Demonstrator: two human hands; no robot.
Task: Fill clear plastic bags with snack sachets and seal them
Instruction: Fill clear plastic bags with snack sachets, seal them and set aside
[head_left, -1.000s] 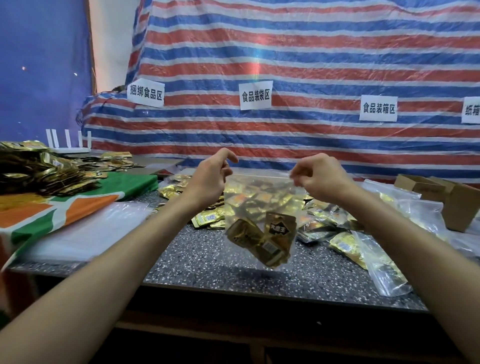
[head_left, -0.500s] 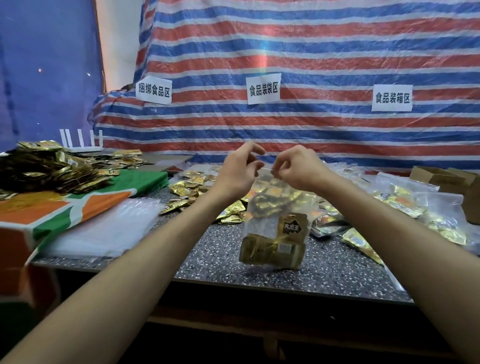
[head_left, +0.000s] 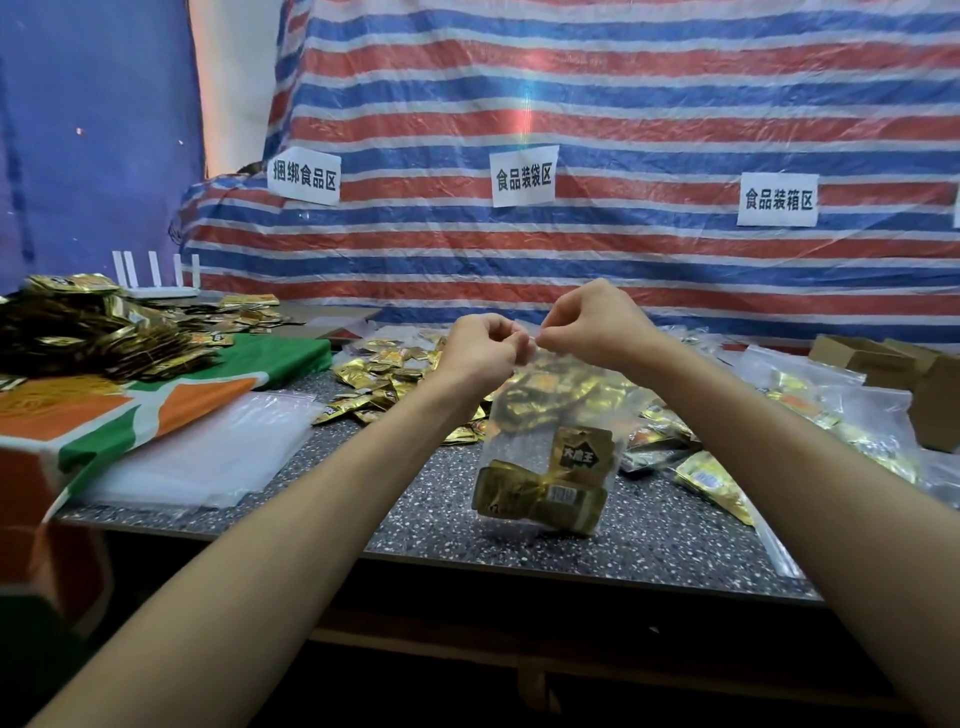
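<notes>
A clear plastic bag (head_left: 524, 441) hangs above the speckled table (head_left: 426, 499), with a few gold snack sachets (head_left: 540, 493) lying in its bottom. My left hand (head_left: 480, 356) and my right hand (head_left: 587, 325) pinch the bag's top edge, fingertips almost touching in the middle. Loose gold sachets (head_left: 379, 384) lie scattered on the table behind the bag.
A stack of empty clear bags (head_left: 208, 447) lies at the left beside a green and orange cloth (head_left: 130, 410) bearing a heap of sachets (head_left: 88, 332). Filled bags (head_left: 831, 400) and cardboard boxes (head_left: 919, 384) sit at the right. A striped tarp with paper labels hangs behind.
My hands have come together from the bag's two top corners to the middle of its top edge. The bag hangs narrower and straighter now.
</notes>
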